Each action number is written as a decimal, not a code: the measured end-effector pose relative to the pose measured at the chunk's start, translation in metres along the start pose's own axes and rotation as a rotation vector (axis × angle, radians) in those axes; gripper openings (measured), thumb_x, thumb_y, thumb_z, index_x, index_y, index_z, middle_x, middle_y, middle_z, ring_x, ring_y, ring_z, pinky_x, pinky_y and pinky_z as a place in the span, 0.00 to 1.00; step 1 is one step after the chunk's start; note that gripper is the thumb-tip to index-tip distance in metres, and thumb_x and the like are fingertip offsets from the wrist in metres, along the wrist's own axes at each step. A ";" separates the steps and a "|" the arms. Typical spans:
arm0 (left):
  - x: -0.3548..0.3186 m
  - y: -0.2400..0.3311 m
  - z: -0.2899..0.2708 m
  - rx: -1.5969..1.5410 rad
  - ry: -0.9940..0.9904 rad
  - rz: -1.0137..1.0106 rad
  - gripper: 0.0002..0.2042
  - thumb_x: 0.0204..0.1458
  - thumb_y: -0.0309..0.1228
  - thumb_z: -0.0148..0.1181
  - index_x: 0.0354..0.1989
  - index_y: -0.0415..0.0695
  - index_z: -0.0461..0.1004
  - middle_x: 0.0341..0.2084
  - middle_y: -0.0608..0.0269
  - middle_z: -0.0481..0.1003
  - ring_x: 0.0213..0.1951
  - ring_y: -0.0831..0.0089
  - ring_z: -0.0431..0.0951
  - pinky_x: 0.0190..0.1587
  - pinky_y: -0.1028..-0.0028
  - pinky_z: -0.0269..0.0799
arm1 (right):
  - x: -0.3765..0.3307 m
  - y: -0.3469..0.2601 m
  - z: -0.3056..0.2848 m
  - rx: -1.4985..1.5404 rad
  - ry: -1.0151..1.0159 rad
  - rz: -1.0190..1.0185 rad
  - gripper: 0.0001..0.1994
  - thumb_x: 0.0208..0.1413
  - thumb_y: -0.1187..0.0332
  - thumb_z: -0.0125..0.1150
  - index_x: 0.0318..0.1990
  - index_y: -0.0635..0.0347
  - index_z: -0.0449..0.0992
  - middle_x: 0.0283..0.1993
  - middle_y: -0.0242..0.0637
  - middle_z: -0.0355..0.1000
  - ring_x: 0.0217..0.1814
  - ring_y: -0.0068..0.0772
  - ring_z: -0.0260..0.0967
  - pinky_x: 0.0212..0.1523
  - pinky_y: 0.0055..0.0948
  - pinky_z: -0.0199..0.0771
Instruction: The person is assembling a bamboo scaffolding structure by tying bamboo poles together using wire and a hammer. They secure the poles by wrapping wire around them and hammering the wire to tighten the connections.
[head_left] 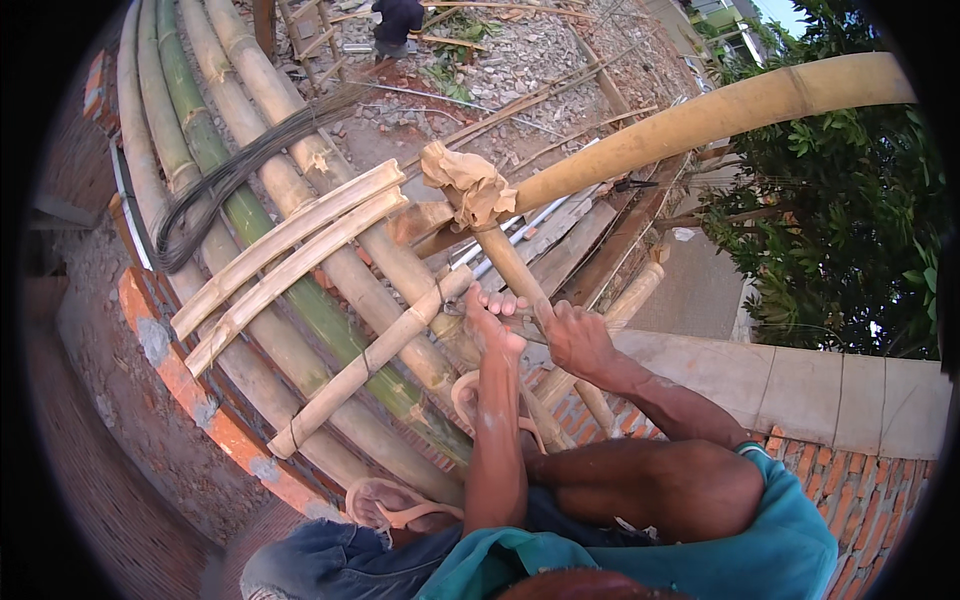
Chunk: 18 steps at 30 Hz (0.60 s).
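My left hand (495,318) is closed beside the upper end of a short bamboo crosspiece (370,365). What its curled fingers hold is hidden. Close by on the right, my right hand (580,343) is wrapped round a dark metal tool (528,326) that points toward the left hand; its kind cannot be made out. Dark wire binds the crosspiece across several long bamboo poles (335,325). Two split bamboo strips (290,240) lie over the same poles, left of the hands. Just beyond the right hand slants a thinner bamboo pole (508,262).
A bundle of dark wire (225,180) drapes over the poles. A thick bamboo pole (720,125) crosses at upper right, near crumpled brown material (470,185). Brick wall edges (205,400) border the left side. Below, another person (397,28) stands among rubble (560,75).
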<state>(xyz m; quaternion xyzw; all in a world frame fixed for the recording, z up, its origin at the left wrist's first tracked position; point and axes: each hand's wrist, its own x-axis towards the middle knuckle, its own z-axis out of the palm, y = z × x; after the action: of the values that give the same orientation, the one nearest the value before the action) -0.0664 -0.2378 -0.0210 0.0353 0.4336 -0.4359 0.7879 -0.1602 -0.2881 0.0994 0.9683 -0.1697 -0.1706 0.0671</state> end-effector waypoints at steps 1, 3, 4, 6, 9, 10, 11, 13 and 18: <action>0.000 0.000 0.001 -0.009 0.014 -0.016 0.17 0.63 0.41 0.56 0.21 0.56 0.60 0.12 0.76 0.57 0.16 0.74 0.60 0.28 0.63 0.68 | 0.001 0.001 0.000 -0.010 0.053 0.005 0.12 0.53 0.72 0.58 0.45 0.58 0.68 0.30 0.43 0.73 0.28 0.44 0.79 0.22 0.40 0.76; -0.001 0.000 0.003 -0.002 -0.010 -0.003 0.17 0.63 0.41 0.55 0.21 0.56 0.60 0.13 0.76 0.57 0.16 0.74 0.60 0.28 0.62 0.68 | 0.002 0.001 -0.001 -0.007 -0.035 0.014 0.12 0.53 0.72 0.58 0.46 0.58 0.69 0.30 0.44 0.73 0.29 0.45 0.79 0.22 0.40 0.76; -0.002 0.000 0.003 -0.002 0.066 -0.004 0.17 0.63 0.41 0.55 0.21 0.56 0.60 0.13 0.76 0.57 0.16 0.74 0.60 0.28 0.62 0.68 | 0.003 0.002 -0.001 0.006 -0.127 0.020 0.13 0.53 0.72 0.59 0.46 0.59 0.69 0.30 0.44 0.73 0.29 0.45 0.79 0.22 0.41 0.76; -0.003 -0.001 0.006 0.032 0.017 0.022 0.17 0.63 0.41 0.55 0.22 0.55 0.60 0.13 0.76 0.57 0.16 0.74 0.60 0.28 0.62 0.69 | 0.005 0.004 -0.001 0.011 -0.072 0.025 0.13 0.53 0.71 0.59 0.46 0.59 0.69 0.31 0.45 0.73 0.29 0.46 0.79 0.22 0.42 0.76; -0.006 -0.002 0.008 0.045 0.082 0.018 0.17 0.63 0.41 0.54 0.22 0.54 0.60 0.14 0.75 0.57 0.17 0.73 0.60 0.28 0.61 0.69 | 0.005 0.003 0.000 -0.011 -0.046 0.014 0.13 0.54 0.71 0.59 0.47 0.59 0.69 0.31 0.46 0.73 0.29 0.48 0.79 0.23 0.44 0.77; -0.006 -0.002 0.010 0.045 0.062 0.035 0.16 0.63 0.41 0.54 0.23 0.54 0.60 0.14 0.74 0.58 0.17 0.73 0.61 0.28 0.60 0.69 | 0.005 0.002 0.000 0.048 -0.117 0.035 0.14 0.54 0.72 0.58 0.48 0.58 0.67 0.32 0.46 0.73 0.30 0.53 0.78 0.25 0.48 0.77; -0.008 -0.002 0.010 0.047 0.084 0.042 0.16 0.63 0.41 0.54 0.23 0.53 0.60 0.14 0.74 0.58 0.17 0.72 0.61 0.27 0.60 0.70 | 0.005 0.001 -0.001 0.080 -0.170 0.090 0.15 0.53 0.73 0.58 0.48 0.57 0.65 0.32 0.47 0.73 0.30 0.58 0.78 0.28 0.53 0.77; -0.009 -0.001 0.013 0.070 0.161 0.021 0.16 0.63 0.41 0.54 0.24 0.52 0.60 0.13 0.72 0.58 0.16 0.71 0.62 0.27 0.58 0.70 | 0.005 -0.001 -0.002 0.106 -0.202 0.102 0.15 0.53 0.73 0.58 0.48 0.57 0.65 0.33 0.48 0.74 0.32 0.59 0.78 0.29 0.55 0.76; -0.011 0.001 0.016 0.061 0.148 0.025 0.16 0.63 0.39 0.53 0.23 0.51 0.61 0.13 0.71 0.58 0.16 0.72 0.62 0.26 0.58 0.70 | 0.009 -0.002 -0.006 0.113 -0.310 0.151 0.19 0.51 0.74 0.59 0.51 0.57 0.65 0.37 0.53 0.77 0.34 0.61 0.78 0.31 0.57 0.77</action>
<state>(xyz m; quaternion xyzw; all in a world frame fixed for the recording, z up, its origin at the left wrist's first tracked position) -0.0579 -0.2367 -0.0030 0.0968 0.4765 -0.4355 0.7576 -0.1494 -0.2896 0.1017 0.9172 -0.2595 -0.3024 -0.0017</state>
